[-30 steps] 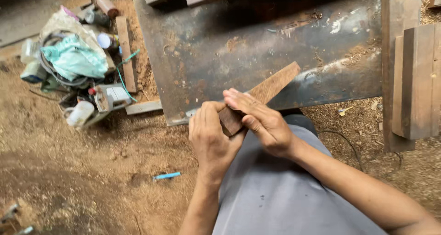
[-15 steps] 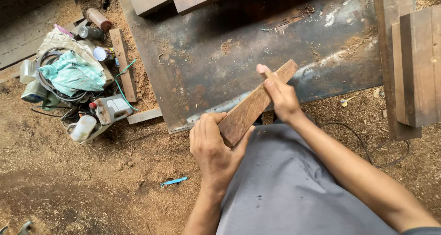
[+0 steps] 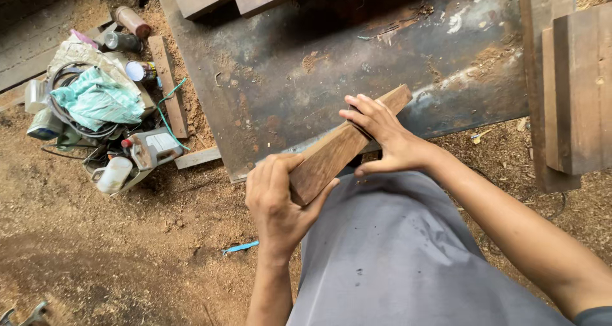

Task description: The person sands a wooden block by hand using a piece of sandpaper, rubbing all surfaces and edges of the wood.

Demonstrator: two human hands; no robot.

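Shifted further up the wooden block (image 3: 341,148) since half a second ago: right hand (image 3: 382,131), fingers now draped over the upper part, thumb beneath. Head view: left hand (image 3: 277,201) wrapped tight around the lower end, bracing it against the grey-clad lap, far end tilted up over the dark metal sheet (image 3: 331,51). Well left of both hands, cluttered bottles and a teal cloth (image 3: 95,96) on sawdust floor.

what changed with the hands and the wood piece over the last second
The right hand slid from the near end of the wood block, beside the left hand, up toward its far end. The left hand kept its grip on the near end, and the block stayed angled over the metal sheet.
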